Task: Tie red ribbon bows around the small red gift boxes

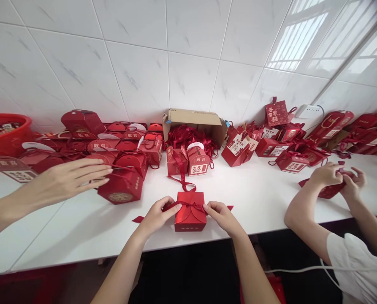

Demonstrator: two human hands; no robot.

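Note:
Right in front of me a small red gift box with a petal-fold top stands on the white table. A dark red ribbon crosses its top, tied at the middle. On the left side my left hand is closed, pinching the ribbon between thumb and fingers. My right hand pinches the ribbon on the opposite side, its thumb near the box's edge. Loose ribbon ends stick out past both hands. Behind the box, another ribbon trails down from two small gift boxes.
A cardboard box full of red ribbons stands against the tiled wall. Red gift boxes crowd both sides. A co-worker's hand reaches in from the left over a handled box. Another person's hands work at the right. A red basin stands far left.

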